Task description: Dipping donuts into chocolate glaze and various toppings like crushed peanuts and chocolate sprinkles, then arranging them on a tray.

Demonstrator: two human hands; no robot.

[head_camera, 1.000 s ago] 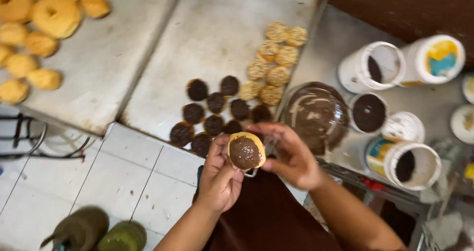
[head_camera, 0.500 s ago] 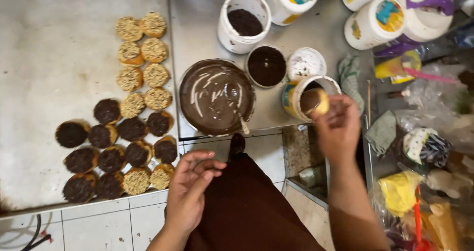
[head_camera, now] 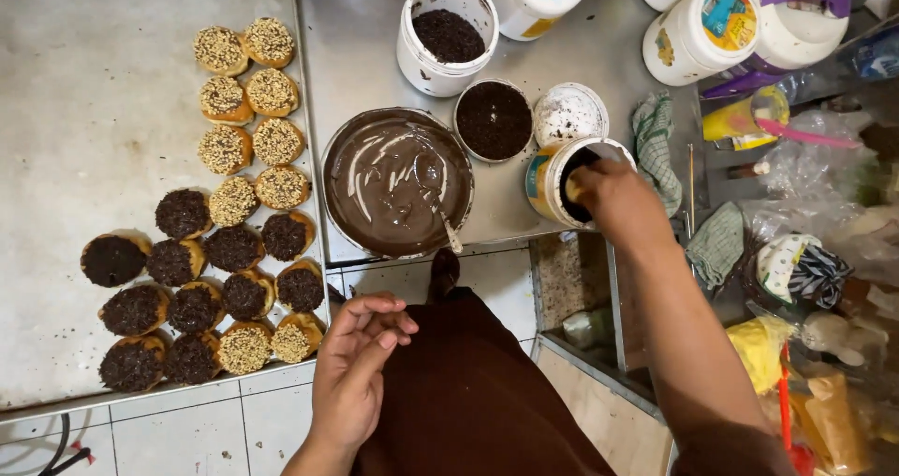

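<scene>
**Right hand dips a small doughnut into a tub of dark topping**

The right hand (head_camera: 618,205) is pressed over the mouth of a round plastic tub (head_camera: 552,181) with a yellow and blue label, its fingers pinched on a small pale doughnut (head_camera: 573,190) held just inside the rim; the tub's inside looks dark. The left hand (head_camera: 361,364) hangs loose and empty at 6 o'clock in the view, fingers curled, above a brown apron (head_camera: 468,401), well apart from the tub.

At 9 o'clock from the tub stands a round metal bowl (head_camera: 398,181) of glossy, streaked chocolate with a spoon (head_camera: 440,219) lying in it. At 12 o'clock from the bowl is a white tub (head_camera: 448,34) of grainy dark sprinkles; a shallow lid of the same sprinkles (head_camera: 493,118) and a speckled white lid (head_camera: 569,113) sit just beside the labelled tub.

At 9 o'clock in the view, a dull, scuffed steel tray (head_camera: 112,111) carries rows of doughnuts: nut-crusted ones (head_camera: 251,92) toward the top, sprinkle-coated ones (head_camera: 197,293) lower. The steel counter (head_camera: 609,55) bears more closed tubs at 1 o'clock. Below lies a white tiled floor (head_camera: 187,429); cloths and plastic bags crowd the side at 3 o'clock.
</scene>
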